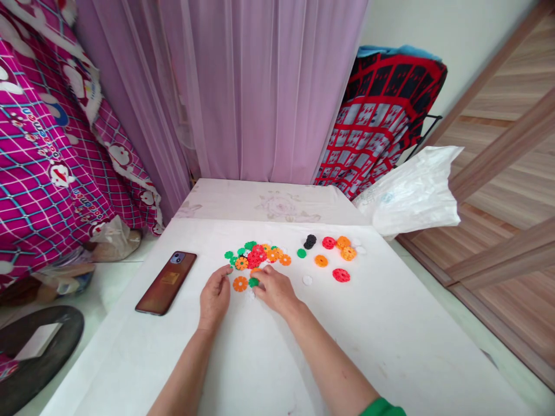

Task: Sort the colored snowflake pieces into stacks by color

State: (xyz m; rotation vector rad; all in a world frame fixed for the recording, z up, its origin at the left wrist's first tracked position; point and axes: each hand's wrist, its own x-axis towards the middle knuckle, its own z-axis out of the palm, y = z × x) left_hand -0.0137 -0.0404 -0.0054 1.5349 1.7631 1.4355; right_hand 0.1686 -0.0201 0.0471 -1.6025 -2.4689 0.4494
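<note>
My right hand (275, 290) bends over the near side of a mixed pile of plastic discs. Its thumb and fingers are closed on a green notched disc (254, 282), and an orange disc is partly hidden behind the fingers. My left hand (215, 294) rests at the pile's left side, fingers loosely curved and apart, with nothing visible in it. Between the hands lies an orange notched disc (240, 283). The pile also has red discs (258, 254), green discs (250, 245), orange discs (273, 254) and some white ones.
Right of the pile lie black discs (310, 241), red discs (341, 275), orange discs (348, 253) and a white disc (307, 280). A phone (167, 283) lies at left on the white-covered table (260, 358). A white plastic bag (416, 193) stands by the right edge.
</note>
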